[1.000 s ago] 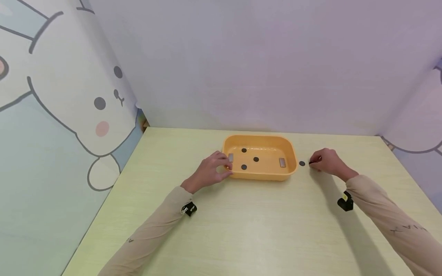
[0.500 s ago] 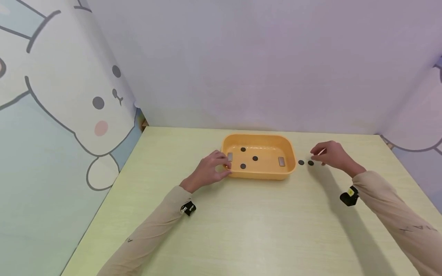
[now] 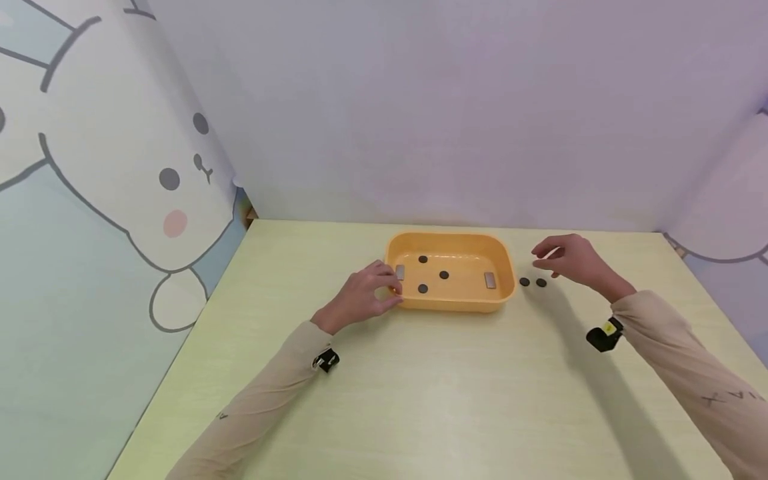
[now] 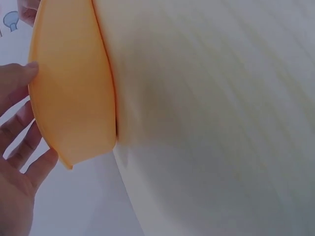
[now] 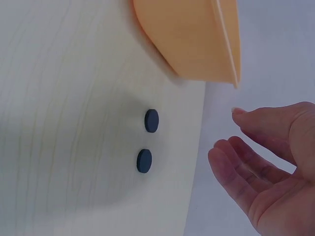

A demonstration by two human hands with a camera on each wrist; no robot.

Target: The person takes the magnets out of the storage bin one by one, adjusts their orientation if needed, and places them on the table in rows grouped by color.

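Note:
An orange plastic tray [image 3: 450, 305] sits on the table, with three dark round discs [image 3: 444, 275] and two small greyish rectangular pieces [image 3: 490, 280] in it. My left hand [image 3: 363, 297] holds the tray's left end by the rim; in the left wrist view its thumb and fingertips [image 4: 48, 160] meet the rim. To the right of the tray, two black discs lie side by side, a nearer-to-tray disc [image 5: 151, 121] and an outer disc [image 5: 144, 161]. Above them hovers my right hand [image 3: 576, 260], fingers loosely bent, thumb and fingertips apart, nothing between them.
The pale wooden table [image 3: 420, 393] meets a plain light wall [image 3: 444, 120] close behind the tray. A wall with a cartoon print [image 3: 114, 140] stands along the left side. Dark wrist cameras [image 3: 605, 335] hang at both sleeves.
My right hand has let go of a black disc beside the other one and risen away from it. My left hand has stayed at the tray's rim.

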